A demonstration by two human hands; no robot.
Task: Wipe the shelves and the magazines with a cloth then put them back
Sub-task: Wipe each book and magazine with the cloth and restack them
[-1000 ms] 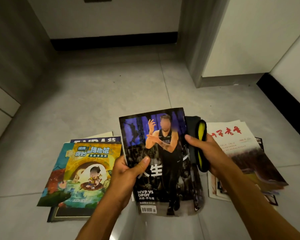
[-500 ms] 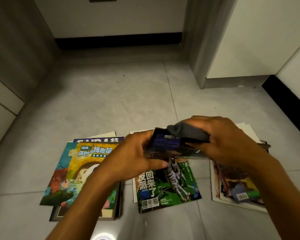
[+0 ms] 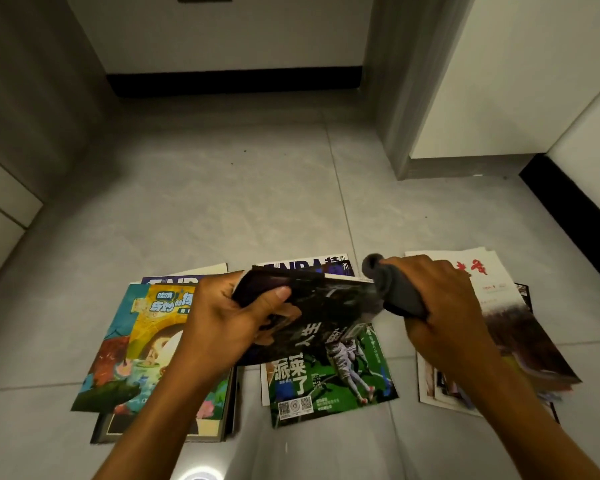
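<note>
The left hand [image 3: 222, 327] pinches the dark basketball magazine [image 3: 312, 313], which a second ago stood upright facing the camera and is now tipped nearly flat. The right hand [image 3: 444, 306], fingers curled round the grey cloth [image 3: 395, 292], has swept to the cover's right edge (one wiping pass looks finished). Beneath lie the green football magazine [image 3: 333, 386] and flanking stacks; beyond, bare floor tiles [image 3: 222, 188] leave room.
</note>
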